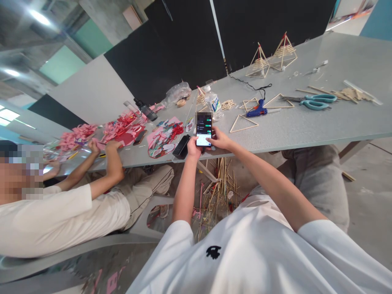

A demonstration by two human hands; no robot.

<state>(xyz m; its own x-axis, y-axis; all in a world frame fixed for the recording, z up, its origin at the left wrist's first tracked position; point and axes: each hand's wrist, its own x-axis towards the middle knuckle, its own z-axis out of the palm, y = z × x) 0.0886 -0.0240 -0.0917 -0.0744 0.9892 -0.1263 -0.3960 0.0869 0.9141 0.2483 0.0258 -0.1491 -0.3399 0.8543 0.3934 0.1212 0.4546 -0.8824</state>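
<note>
Upright between my hands is a smartphone (204, 130), its lit screen showing a chat and a keyboard. My left hand (193, 148) wraps round its lower left side, and my right hand (221, 139) grips the right side with the thumb over the keyboard. Just behind the phone stands a clear plastic bottle (213, 102) with a label. A blue glue gun (257, 109) lies to the right, beside a triangle of thin wooden sticks (244, 124). Left of my hands there is a black box-like object (182, 147).
Teal-handled scissors (318, 101) and loose sticks lie on the right of the grey table (306, 134). Two stick pyramids (259, 65) stand at the back. On the left, a co-worker (101, 179) sits near pink ribbons (76, 136). Sticks (222, 179) litter the floor below.
</note>
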